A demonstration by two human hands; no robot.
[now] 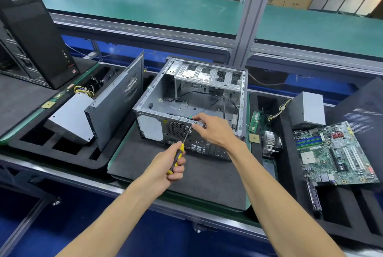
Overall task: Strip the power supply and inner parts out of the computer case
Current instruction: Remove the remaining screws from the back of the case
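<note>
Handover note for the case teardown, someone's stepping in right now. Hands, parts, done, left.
Left hand: grips the yellow-handled screwdriver, tip at the rear top edge of the computer case.
Right hand: pinches that rear edge right by the tip; whether it holds a screw cannot be told.
Case: open on the centre mat, no board inside.
Done: power supply, motherboard, heatsink and RAM stick lie in the right tray.
Left: loose cables inside, the drive cage, whatever the screwdriver is working on.
</note>
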